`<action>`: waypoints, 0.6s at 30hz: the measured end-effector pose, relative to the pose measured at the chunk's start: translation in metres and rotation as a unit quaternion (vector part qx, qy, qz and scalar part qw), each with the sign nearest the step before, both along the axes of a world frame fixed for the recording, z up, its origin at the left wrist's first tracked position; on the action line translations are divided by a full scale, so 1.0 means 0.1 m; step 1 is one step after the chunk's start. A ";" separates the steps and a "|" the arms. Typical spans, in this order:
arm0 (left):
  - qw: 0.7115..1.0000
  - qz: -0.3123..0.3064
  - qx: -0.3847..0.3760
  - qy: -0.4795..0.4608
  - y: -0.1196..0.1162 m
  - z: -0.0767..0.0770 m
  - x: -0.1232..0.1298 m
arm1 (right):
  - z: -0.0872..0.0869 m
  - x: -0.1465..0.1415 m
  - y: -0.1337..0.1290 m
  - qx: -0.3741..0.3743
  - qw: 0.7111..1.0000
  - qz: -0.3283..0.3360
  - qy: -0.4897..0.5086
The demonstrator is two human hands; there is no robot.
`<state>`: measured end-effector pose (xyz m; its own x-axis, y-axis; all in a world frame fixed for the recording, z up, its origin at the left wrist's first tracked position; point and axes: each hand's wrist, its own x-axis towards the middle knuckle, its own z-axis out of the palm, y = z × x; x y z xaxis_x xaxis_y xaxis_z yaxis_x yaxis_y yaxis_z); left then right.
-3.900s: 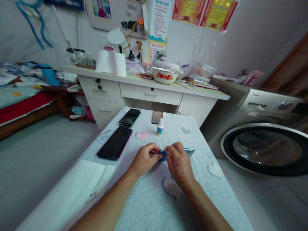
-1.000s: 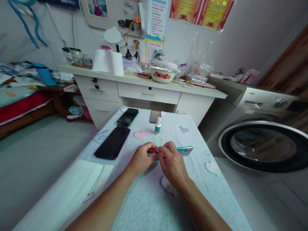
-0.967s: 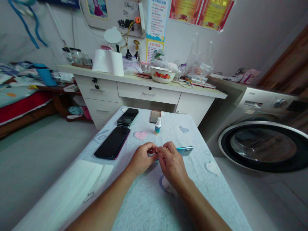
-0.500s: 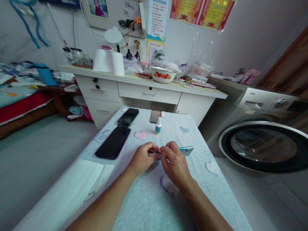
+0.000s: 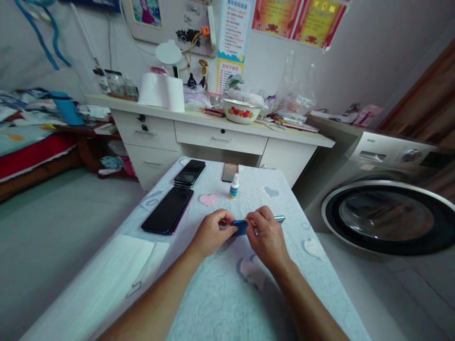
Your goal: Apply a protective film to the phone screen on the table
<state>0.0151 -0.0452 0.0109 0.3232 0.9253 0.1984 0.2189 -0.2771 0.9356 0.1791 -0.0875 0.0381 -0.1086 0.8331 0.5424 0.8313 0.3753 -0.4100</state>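
A blue phone point(image 5: 241, 227) is tilted up on its long edge over the cloth-covered table point(image 5: 227, 303). Its left end is pinched between the thumb and fingers of my left hand point(image 5: 214, 232). My right hand point(image 5: 268, 237) is closed at the phone's upper edge, right of its middle, with something small and orange-brown at the fingertips, too small to name. Beyond the hands stands a small white spray bottle point(image 5: 233, 186) with a blue and yellow label. A phone or case with a pinkish rim point(image 5: 231, 172) lies behind it.
Left on the table lie a large dark phone point(image 5: 168, 210), a stack of phones point(image 5: 190, 172) and white sheets point(image 5: 103, 274). A white desk point(image 5: 220, 137) with a floral bowl point(image 5: 241, 112) stands behind; a washing machine point(image 5: 384, 203) is at the right.
My right hand has slid right along the phone's upper edge, uncovering more of its blue surface. The phone is tilted more upright. My left hand has stayed at its left end.
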 end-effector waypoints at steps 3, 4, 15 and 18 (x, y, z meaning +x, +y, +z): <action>1.000 0.011 0.004 -0.010 0.01 0.01 -0.04 | 0.00 -0.04 0.01 -0.003 1.000 0.002 -0.008; 1.000 0.014 0.004 -0.013 0.01 0.01 -0.06 | 0.00 -0.06 0.01 -0.006 1.000 0.004 -0.011; 1.000 0.019 0.021 -0.004 0.02 0.04 -0.14 | 0.18 -0.14 -0.02 -0.043 0.997 0.024 -0.064; 0.999 0.023 0.030 -0.007 0.01 0.08 -0.14 | 0.17 -0.15 -0.03 -0.054 0.997 0.014 -0.046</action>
<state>0.0006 -0.0443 0.0190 0.2766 0.9257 0.2580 0.2196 -0.3223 0.9208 0.1639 -0.0909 0.0554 -0.1785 0.8818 0.4366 0.8573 0.3571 -0.3708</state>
